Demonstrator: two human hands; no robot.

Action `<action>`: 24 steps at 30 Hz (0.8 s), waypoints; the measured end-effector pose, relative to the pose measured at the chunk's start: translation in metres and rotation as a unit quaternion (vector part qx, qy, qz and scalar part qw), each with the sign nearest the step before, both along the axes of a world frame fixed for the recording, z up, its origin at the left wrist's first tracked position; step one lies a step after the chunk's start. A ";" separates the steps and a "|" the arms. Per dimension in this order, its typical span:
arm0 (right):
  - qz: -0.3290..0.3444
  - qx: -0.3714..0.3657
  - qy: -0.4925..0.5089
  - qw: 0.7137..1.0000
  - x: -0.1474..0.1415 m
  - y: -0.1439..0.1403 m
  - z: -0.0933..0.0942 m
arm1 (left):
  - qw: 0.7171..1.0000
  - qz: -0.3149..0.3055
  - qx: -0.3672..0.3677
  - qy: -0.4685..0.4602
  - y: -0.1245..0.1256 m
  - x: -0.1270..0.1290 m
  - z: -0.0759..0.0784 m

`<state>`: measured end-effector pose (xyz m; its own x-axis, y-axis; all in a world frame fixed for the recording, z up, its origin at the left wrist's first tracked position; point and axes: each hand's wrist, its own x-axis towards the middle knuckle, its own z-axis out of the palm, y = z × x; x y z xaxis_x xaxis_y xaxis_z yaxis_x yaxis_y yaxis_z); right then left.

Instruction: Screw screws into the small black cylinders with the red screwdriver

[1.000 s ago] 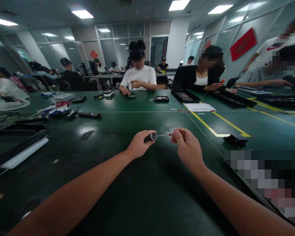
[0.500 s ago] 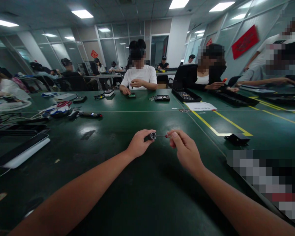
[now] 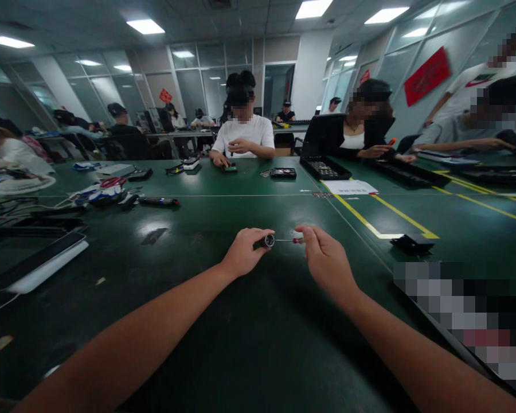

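Observation:
My left hand (image 3: 243, 252) is closed around a short black cylinder (image 3: 268, 240) with a round, ringed end facing right; it looks like a small flashlight, but most of it is hidden by my fingers. In my right hand (image 3: 327, 255) is a small screwdriver (image 3: 298, 241) with a red and clear handle. Its thin metal shaft points left and its tip meets the side or rim of the cylinder; whether it goes inside cannot be made out. Both hands are above the green table (image 3: 241, 344).
A black bracket-like piece (image 3: 413, 245) lies to the right, past yellow tape lines. On the left are a black-and-white device (image 3: 43, 261), cables and a dark pen-shaped tool (image 3: 159, 201). Across the table a person in a white shirt (image 3: 245, 135) handles a green board (image 3: 230, 168).
My right hand's fingers have shifted on the screwdriver, showing more of its handle, and the hand sits slightly further right. My left hand keeps its hold on the cylinder.

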<state>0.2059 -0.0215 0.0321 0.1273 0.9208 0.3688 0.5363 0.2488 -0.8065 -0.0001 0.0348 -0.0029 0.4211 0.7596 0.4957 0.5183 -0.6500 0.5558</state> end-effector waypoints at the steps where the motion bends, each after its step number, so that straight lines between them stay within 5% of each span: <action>1: 0.000 0.000 0.002 1.000 0.000 0.001 -0.001 | 1.000 -0.001 0.002 0.002 0.000 0.000 0.000; 24: 0.041 -0.007 0.143 0.989 -0.004 0.001 -0.001 | 1.000 0.009 0.000 0.015 -0.001 0.001 0.001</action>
<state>0.2018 -0.0202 0.0315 0.1493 0.9368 0.3163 0.2634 0.2706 -0.9259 0.0006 0.0339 -0.0022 0.4223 0.7669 0.4833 0.5459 -0.6408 0.5398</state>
